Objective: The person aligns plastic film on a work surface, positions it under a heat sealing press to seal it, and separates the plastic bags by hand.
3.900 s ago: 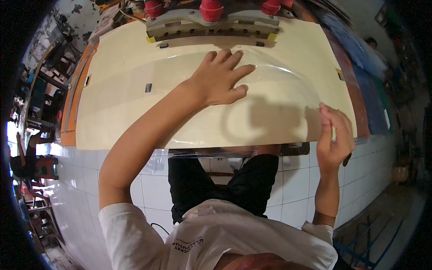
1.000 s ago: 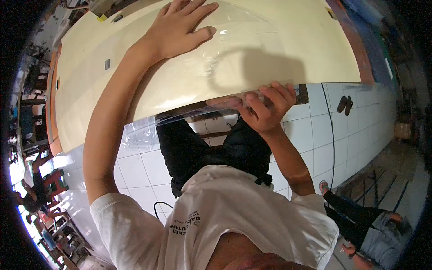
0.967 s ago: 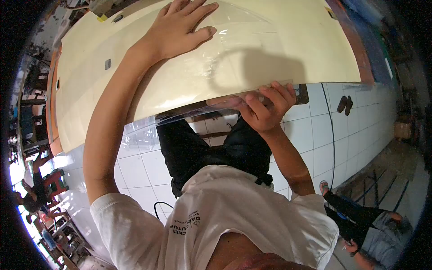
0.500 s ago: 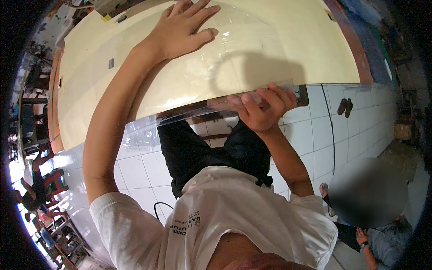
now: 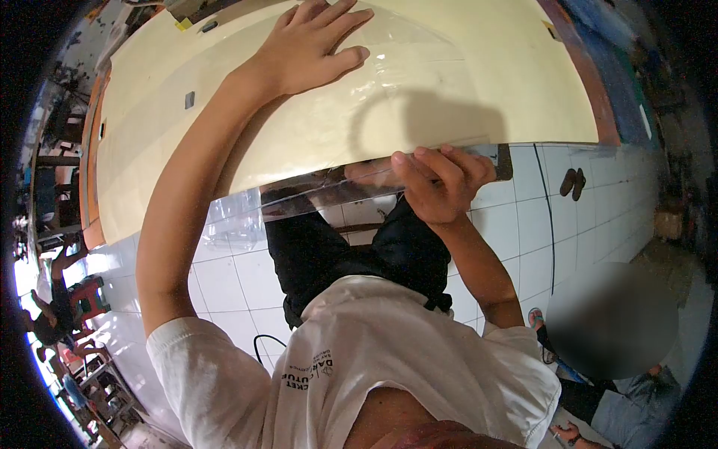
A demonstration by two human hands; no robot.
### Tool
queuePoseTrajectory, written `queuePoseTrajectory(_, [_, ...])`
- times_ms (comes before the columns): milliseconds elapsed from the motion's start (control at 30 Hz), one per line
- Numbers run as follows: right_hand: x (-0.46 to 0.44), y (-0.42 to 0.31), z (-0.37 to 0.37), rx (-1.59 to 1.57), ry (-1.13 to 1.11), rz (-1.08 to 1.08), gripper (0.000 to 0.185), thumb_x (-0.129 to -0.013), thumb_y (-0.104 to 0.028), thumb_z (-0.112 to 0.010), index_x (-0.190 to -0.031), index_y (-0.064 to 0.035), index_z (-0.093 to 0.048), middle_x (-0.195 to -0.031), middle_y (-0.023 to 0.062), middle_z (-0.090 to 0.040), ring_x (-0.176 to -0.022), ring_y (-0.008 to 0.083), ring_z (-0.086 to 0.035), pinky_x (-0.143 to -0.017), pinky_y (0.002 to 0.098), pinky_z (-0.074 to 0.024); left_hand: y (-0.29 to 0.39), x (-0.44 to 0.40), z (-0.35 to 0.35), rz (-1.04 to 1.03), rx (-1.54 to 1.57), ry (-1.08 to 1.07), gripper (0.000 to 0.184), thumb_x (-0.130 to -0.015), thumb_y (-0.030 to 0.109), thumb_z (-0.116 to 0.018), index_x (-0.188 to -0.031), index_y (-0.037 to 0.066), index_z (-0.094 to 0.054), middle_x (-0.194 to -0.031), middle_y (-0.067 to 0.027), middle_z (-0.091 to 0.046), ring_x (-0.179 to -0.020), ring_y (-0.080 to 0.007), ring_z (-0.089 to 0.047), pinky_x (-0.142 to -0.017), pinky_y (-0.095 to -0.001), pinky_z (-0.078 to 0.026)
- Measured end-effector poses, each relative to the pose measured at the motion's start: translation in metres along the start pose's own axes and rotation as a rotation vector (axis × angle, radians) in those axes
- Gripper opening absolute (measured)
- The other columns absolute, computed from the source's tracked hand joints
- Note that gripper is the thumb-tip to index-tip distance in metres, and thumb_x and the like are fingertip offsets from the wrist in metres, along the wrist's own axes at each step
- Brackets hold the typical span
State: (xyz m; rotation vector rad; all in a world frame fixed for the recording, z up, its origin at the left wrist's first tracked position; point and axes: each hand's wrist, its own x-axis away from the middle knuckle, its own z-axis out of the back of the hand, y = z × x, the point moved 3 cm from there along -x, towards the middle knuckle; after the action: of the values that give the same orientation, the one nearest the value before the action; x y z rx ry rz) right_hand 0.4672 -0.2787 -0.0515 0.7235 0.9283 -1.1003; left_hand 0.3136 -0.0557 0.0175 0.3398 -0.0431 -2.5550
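Observation:
A clear plastic sheet [image 5: 419,63] lies over the cream tabletop [image 5: 523,82], and part of it hangs past the near edge. My left hand [image 5: 310,52] rests flat on the sheet toward the far side, fingers spread. At the near edge, my right hand [image 5: 445,183] touches the sheet's border with its fingertips, fingers apart and slightly bent. Left of it, the hanging flap of plastic [image 5: 299,198] drops below the edge, shiny and reflecting. The underside of my right hand's fingers is partly hidden.
Small dark pieces [image 5: 190,99] sit on the tabletop's left part. A dark cable [image 5: 548,217] crosses the tiled floor on the right, near brown sandals [image 5: 573,183]. Another person [image 5: 636,400] is at the lower right, and one more [image 5: 56,310] is at the far left.
My right hand's thumb and fingers have shifted from a pinch on the plastic border to a more spread touch along the edge. The flap hangs lower. My left hand is nearly still.

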Motion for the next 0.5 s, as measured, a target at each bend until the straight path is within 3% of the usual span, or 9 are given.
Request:
queuePoseTrajectory(267, [-0.011, 0.0, 0.011, -0.197, -0.025, -0.164, 0.018, -0.074, -0.015, -0.083, -0.09, -0.0201, -0.078, -0.097, -0.0088, -0.066, -0.1, 0.0183, -0.054, -0.089, 0.0357, -0.0371, 0.0, -0.001, -0.002, 0.027, -0.02, -0.018, 0.071, -0.093, 0.051, -0.046, -0.151, 0.01, -0.037, -0.157, -0.0238, -0.031, -0.141, -0.0479, -0.029, -0.118, -0.0544, -0.02])
queuePoseTrajectory(500, [-0.016, 0.0, 0.011, -0.239, -0.048, -0.201, 0.025, -0.069, -0.015, -0.088, -0.092, -0.0186, -0.077, -0.096, -0.0073, -0.067, -0.099, 0.019, -0.055, -0.089, 0.0347, -0.0395, -0.001, -0.001, -0.002, 0.026, -0.003, -0.021, 0.071, -0.093, 0.05, -0.046, -0.151, 0.01, -0.036, -0.157, -0.0236, -0.031, -0.142, -0.0479, -0.028, -0.119, -0.0546, -0.019])
